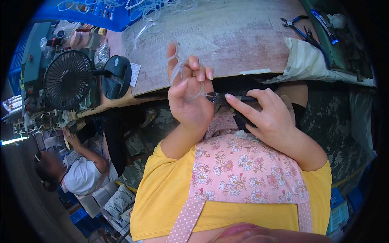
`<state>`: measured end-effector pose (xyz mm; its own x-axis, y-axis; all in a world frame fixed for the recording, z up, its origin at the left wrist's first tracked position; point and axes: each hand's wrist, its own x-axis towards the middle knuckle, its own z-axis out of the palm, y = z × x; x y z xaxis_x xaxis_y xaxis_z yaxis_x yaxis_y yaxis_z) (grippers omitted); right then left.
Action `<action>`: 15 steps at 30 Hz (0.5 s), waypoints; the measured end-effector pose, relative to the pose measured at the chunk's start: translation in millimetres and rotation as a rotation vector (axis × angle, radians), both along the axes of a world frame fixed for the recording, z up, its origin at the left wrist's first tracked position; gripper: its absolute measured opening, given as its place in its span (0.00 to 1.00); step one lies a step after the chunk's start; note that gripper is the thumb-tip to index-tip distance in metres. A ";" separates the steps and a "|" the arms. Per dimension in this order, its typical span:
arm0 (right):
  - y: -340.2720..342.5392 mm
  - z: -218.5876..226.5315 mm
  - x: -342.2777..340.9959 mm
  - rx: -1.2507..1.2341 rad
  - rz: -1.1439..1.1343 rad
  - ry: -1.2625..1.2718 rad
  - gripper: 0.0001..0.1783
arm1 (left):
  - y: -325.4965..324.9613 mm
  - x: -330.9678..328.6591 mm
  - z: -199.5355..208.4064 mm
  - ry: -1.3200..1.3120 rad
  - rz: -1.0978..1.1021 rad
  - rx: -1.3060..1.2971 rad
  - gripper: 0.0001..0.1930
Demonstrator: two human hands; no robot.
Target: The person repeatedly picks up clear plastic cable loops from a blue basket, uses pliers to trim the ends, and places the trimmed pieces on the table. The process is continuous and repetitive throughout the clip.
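The left hand is raised at the table's near edge, its index finger upright and the other fingers half curled; its grip is loose, holding a clear strand that runs along the index finger and down across the palm. The strand's lower end reaches the tip of the black-handled pliers, though whether the jaws pinch it I cannot tell. The right hand has its grip closed around the pliers' handles, index finger stretched along them, over the lap and off the table.

Beyond the fingers, a wide stretch of tabletop gives room between the blue basket at the far left and the white bag draped on the right edge. Closer on the left, a black fan stands near the front edge. Below the hands, the flowered apron bounds the gap.
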<state>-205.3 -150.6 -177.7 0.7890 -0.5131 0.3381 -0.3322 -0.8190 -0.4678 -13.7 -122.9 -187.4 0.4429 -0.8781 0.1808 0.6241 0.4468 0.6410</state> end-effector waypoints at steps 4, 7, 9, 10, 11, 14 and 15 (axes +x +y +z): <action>-6.0 -4.4 -2.1 -0.090 0.022 0.020 0.42 | 1.4 2.0 5.7 0.064 -0.112 0.088 0.39; -11.8 -5.8 -3.6 -0.103 0.045 -0.001 0.41 | -0.2 3.6 7.3 0.106 -0.202 0.120 0.37; -13.7 -4.7 -4.9 0.125 0.063 -0.050 0.40 | -2.9 4.8 6.8 0.163 -0.261 0.131 0.37; -14.4 -3.9 -5.7 0.221 0.069 -0.078 0.39 | -3.9 5.1 6.5 0.176 -0.257 0.135 0.37; -15.0 -3.0 -6.7 0.302 -0.001 -0.161 0.40 | -4.8 5.5 6.3 0.190 -0.260 0.128 0.37; -14.4 -0.9 -9.9 0.248 -0.063 -0.215 0.41 | -6.3 4.7 6.4 0.208 -0.263 0.143 0.37; -13.7 -0.8 -10.1 0.163 -0.029 -0.169 0.41 | -6.3 4.2 6.6 0.201 -0.269 0.162 0.37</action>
<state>-215.4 -164.3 -178.5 0.7120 -0.5935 0.3752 -0.2603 -0.7194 -0.6440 -9.5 -129.2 -180.8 0.2044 -0.9782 -0.0377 0.8263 0.1518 0.5424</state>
